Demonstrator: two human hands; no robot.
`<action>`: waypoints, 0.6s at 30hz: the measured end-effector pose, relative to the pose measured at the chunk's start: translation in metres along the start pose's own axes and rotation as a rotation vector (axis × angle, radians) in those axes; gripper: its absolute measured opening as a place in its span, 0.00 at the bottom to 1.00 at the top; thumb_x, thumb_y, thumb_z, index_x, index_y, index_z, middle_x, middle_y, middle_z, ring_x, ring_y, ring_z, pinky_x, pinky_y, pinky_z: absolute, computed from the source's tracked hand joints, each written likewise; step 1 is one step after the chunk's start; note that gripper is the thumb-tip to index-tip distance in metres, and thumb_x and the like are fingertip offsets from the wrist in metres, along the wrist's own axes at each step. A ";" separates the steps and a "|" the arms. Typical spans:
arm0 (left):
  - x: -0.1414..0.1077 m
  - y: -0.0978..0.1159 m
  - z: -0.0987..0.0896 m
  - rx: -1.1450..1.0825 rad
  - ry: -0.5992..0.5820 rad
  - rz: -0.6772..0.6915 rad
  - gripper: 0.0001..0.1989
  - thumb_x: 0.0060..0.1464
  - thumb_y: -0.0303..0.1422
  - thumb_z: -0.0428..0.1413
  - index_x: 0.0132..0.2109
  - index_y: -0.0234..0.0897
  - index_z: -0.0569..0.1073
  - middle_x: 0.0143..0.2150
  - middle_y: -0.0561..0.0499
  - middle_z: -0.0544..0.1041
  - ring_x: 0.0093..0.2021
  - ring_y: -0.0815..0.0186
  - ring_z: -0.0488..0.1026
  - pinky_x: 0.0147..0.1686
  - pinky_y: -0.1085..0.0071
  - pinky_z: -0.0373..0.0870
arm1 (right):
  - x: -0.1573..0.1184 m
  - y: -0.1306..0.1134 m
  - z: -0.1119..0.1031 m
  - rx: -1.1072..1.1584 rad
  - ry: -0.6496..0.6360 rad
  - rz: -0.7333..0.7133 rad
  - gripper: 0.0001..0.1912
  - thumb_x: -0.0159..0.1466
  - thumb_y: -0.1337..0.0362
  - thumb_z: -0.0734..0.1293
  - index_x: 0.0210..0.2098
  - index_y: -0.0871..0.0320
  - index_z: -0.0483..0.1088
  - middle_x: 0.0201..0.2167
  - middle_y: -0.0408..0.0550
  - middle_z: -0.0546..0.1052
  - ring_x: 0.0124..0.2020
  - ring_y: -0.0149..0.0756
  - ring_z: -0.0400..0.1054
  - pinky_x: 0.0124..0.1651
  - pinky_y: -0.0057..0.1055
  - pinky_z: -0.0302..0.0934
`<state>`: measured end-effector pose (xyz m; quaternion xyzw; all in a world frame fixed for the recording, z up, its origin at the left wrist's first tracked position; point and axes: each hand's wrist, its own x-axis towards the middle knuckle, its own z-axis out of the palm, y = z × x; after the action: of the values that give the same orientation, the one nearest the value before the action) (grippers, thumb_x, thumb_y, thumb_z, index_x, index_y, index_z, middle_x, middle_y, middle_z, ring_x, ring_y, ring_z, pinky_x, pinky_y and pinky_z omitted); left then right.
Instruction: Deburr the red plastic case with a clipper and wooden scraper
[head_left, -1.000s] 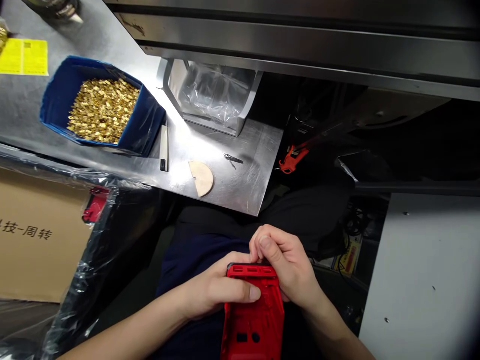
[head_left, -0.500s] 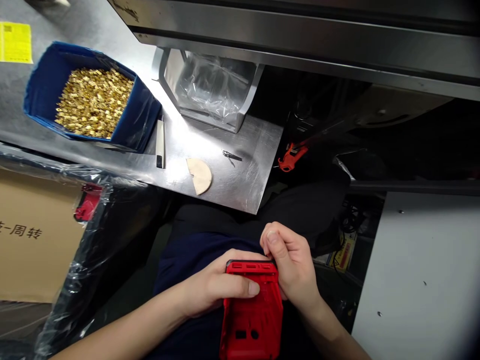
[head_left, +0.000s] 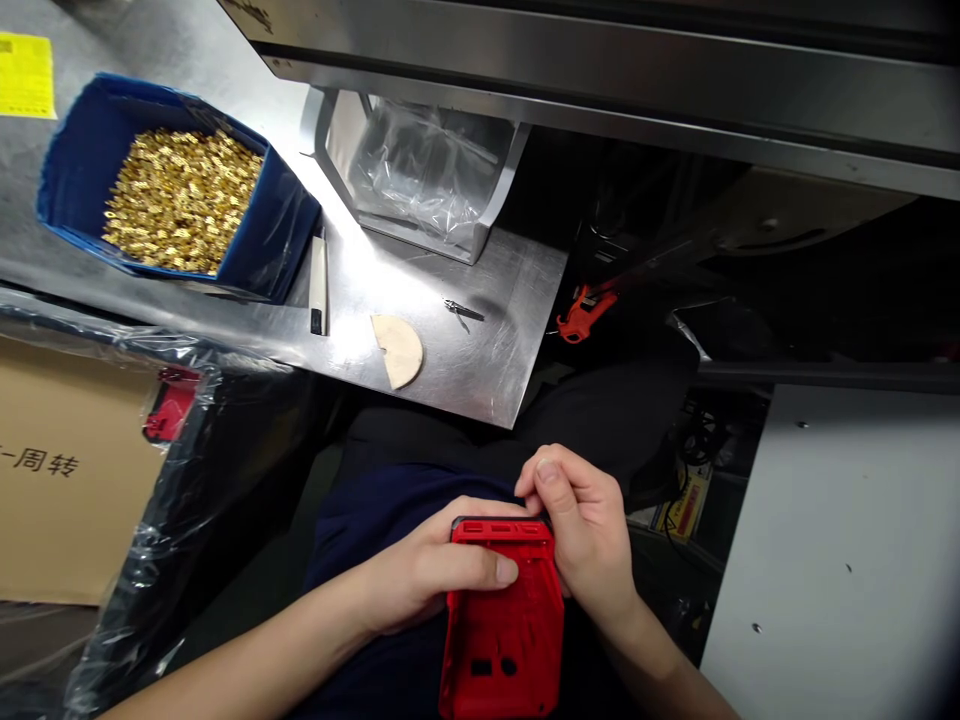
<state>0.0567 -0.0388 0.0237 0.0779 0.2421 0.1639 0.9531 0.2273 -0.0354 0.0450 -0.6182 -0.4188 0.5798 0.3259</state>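
A red plastic housing, hollow side up, with slots along its far end and two openings lower down, lies over my lap. My left hand grips it from the left, thumb pressed on the inside and fingers behind the far edge. At the housing's upper right corner is my right hand, its fingers curled and the thumb closed against them. Whatever that pinch holds, if anything, is hidden. The heel of this hand rests close along the housing's right side.
On the metal table stand a blue bin of brass-coloured parts and a grey bin with clear bags. A cutter knife, a wooden half-disc and a small metal tool lie there. A plastic-lined box is at left.
The view has shifted very slightly. Both hands and the red housing stay almost in place, with the right fingers moved a little to the left.
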 end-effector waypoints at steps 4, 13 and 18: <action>0.000 -0.003 -0.001 -0.016 0.028 0.000 0.17 0.50 0.36 0.65 0.45 0.30 0.81 0.34 0.46 0.77 0.31 0.66 0.72 0.34 0.73 0.67 | -0.003 0.001 0.000 0.029 -0.041 0.011 0.18 0.74 0.54 0.64 0.33 0.56 0.77 0.26 0.42 0.78 0.28 0.30 0.72 0.33 0.28 0.66; 0.001 0.002 0.001 0.020 0.016 -0.006 0.18 0.51 0.37 0.62 0.45 0.28 0.82 0.35 0.44 0.78 0.32 0.65 0.73 0.34 0.74 0.68 | -0.004 0.004 -0.008 -0.109 0.068 -0.194 0.14 0.75 0.59 0.62 0.37 0.52 0.78 0.31 0.41 0.79 0.34 0.30 0.74 0.38 0.29 0.66; 0.001 -0.003 0.001 -0.053 0.026 0.017 0.14 0.51 0.35 0.64 0.43 0.31 0.83 0.34 0.45 0.81 0.30 0.69 0.74 0.34 0.77 0.71 | -0.007 0.010 -0.017 -0.106 -0.080 -0.284 0.12 0.73 0.61 0.64 0.39 0.52 0.80 0.33 0.43 0.84 0.35 0.34 0.77 0.39 0.32 0.70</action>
<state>0.0585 -0.0414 0.0231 0.0525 0.2496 0.1793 0.9501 0.2454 -0.0452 0.0411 -0.5454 -0.5447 0.5293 0.3544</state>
